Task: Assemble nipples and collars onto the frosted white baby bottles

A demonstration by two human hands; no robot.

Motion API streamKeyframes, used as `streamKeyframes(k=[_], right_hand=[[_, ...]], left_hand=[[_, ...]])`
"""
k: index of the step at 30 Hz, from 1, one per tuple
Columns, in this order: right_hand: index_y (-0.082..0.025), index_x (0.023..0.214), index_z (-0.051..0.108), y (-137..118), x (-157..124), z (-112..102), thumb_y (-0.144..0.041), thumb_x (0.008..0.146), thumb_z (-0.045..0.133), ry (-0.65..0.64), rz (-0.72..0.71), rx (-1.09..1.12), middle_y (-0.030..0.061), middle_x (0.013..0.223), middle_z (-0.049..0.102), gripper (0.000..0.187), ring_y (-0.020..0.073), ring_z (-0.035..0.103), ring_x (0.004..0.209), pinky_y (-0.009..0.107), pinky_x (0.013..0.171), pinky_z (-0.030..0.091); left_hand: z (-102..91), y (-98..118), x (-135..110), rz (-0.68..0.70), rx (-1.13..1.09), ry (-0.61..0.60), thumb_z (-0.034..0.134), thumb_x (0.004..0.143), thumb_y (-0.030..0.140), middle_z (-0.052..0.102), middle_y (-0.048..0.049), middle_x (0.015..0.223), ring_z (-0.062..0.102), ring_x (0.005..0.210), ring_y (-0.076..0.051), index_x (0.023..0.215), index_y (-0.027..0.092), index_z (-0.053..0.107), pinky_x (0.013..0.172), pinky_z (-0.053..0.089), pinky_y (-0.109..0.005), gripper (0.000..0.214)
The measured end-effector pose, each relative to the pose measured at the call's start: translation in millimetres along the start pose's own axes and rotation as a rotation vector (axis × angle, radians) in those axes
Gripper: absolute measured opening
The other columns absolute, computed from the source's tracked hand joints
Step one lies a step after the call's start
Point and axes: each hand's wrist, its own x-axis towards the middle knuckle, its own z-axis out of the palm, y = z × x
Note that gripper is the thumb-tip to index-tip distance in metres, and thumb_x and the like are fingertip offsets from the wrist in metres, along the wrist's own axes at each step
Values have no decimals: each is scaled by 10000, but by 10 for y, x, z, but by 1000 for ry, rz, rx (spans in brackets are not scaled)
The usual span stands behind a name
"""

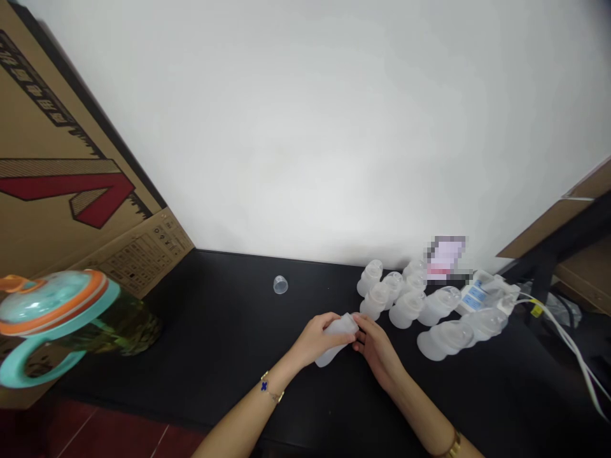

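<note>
My left hand (319, 340) is wrapped round a frosted white baby bottle (329, 353), which lies tilted above the black table. At the bottle's upper right end, my right hand (377, 348) has its thumb and fingers closed against the rim. Exactly what its fingertips grip there is partly hidden. A small clear dome cap (280, 285) lies on the table, up and left of my hands. To the right stand several similar frosted bottles (407, 310) with clear domed tops. Others, such as this bottle (446, 339), are nearer the table's right side.
A large jug (114, 324) with a teal and orange lid stands at the left, before a cardboard box (57, 140). White cables (568, 343) run down the right side from a white box with blue labels (475, 294). A white wall (305, 127) rises behind the black table (214, 343).
</note>
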Motion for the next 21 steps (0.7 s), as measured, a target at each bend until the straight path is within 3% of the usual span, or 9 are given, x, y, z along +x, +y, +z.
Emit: streamKeyframes(k=[21], right_hand=[[-212,781,671,12,9,-4,-427,765,777,16,-14,-48,-9,720,623,240,118,544,632,221,528,428]], left_hand=[[-8,27,-9,2,110,6,745,735,501,695,-21,840,618,799,-214,925,156,725,673,417,-255,394]])
